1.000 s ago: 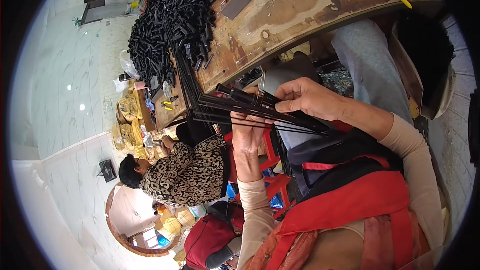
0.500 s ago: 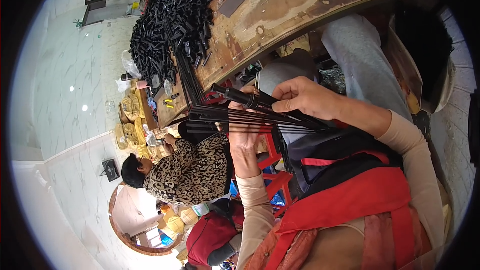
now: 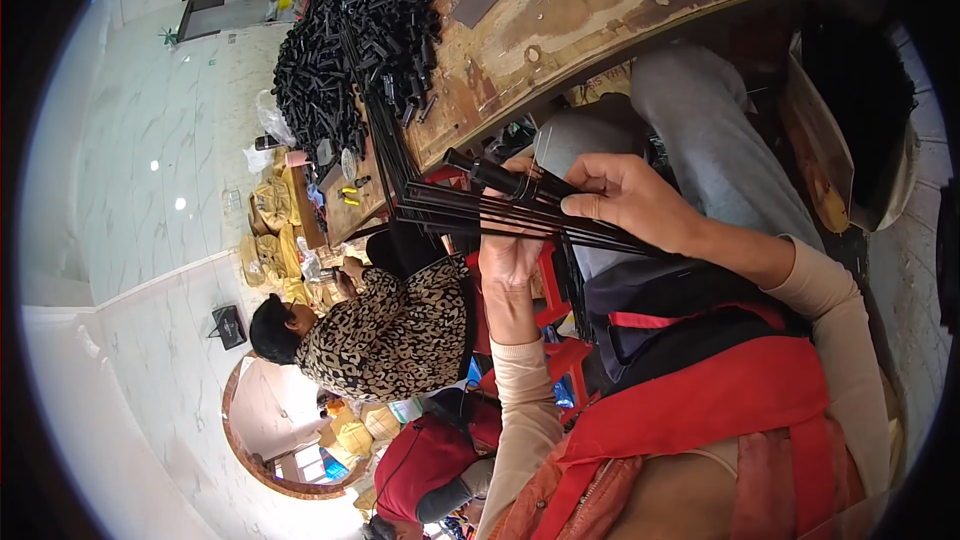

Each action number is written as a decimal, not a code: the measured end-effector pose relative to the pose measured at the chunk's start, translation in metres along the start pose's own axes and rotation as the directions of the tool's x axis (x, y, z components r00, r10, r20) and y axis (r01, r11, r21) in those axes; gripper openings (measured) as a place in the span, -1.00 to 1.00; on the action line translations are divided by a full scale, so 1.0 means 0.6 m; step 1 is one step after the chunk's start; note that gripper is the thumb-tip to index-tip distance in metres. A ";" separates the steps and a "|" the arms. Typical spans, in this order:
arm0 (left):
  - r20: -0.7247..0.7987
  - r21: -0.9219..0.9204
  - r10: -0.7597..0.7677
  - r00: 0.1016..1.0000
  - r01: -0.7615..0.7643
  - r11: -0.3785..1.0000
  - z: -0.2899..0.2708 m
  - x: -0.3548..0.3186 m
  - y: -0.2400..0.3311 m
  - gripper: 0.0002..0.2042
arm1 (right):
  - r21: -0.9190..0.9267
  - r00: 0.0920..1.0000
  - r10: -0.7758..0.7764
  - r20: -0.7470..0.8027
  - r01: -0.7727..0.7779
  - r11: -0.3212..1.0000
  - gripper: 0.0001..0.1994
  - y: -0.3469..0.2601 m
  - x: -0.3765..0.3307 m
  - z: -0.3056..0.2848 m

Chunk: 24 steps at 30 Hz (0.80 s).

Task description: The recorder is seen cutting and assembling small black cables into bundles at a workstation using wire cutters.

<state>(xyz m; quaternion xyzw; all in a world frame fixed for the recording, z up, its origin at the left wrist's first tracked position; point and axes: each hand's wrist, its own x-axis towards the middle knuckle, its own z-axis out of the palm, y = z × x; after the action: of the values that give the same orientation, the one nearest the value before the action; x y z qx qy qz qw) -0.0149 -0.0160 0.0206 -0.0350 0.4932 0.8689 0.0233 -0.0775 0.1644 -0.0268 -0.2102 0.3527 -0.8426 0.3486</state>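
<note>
The black tube (image 3: 495, 178) is lying just left of the right hand (image 3: 635, 202) and across the fingers of the left hand (image 3: 512, 258), over the lap, off the table (image 3: 590, 35). Its long axis is slanting from upper left to lower right, running along the upper side of the thin black rods (image 3: 450, 202) and nearly parallel to them. The left hand is sitting nearer the tube: its forearm is rising from below, its palm is facing up, and its partly hidden fingers are curling behind tube and rods, supporting both. The right hand is coming in from the right with bent wrist, thumb and fingers nearly closed at the bundle; exactly what they are pinching I cannot tell.
</note>
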 end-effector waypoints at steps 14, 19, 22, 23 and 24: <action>-0.163 -0.022 0.178 0.970 -0.184 0.983 0.057 0.018 -0.073 -0.54 | 0.163 0.988 -0.059 -0.142 0.082 0.983 -0.86 -0.006 -0.023 -0.007; -0.167 0.611 0.480 0.861 -0.292 0.736 0.155 -0.031 -0.064 -0.70 | 0.097 0.941 -0.229 -0.248 0.259 0.961 -0.90 0.012 -0.046 0.027; -0.250 0.516 0.417 0.874 -0.244 0.821 0.153 -0.030 -0.033 -0.73 | 0.012 0.919 -0.314 -0.236 0.326 0.945 -0.92 0.007 -0.054 0.052; -0.236 0.537 0.458 0.857 -0.278 0.797 0.151 -0.029 -0.035 -0.78 | -0.039 0.925 -0.319 -0.205 0.318 0.947 -0.90 0.011 -0.052 0.043; -0.239 0.534 0.464 0.853 -0.284 0.796 0.147 -0.034 -0.038 -0.78 | -0.043 0.927 -0.318 -0.197 0.316 0.948 -0.90 0.010 -0.054 0.043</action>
<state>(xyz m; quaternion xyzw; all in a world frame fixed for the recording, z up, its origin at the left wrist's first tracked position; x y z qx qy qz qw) 0.0038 0.0713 0.0481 -0.0858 0.6853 0.6843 -0.2340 -0.0377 0.1734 -0.0178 -0.1798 0.3523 -0.9027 0.1694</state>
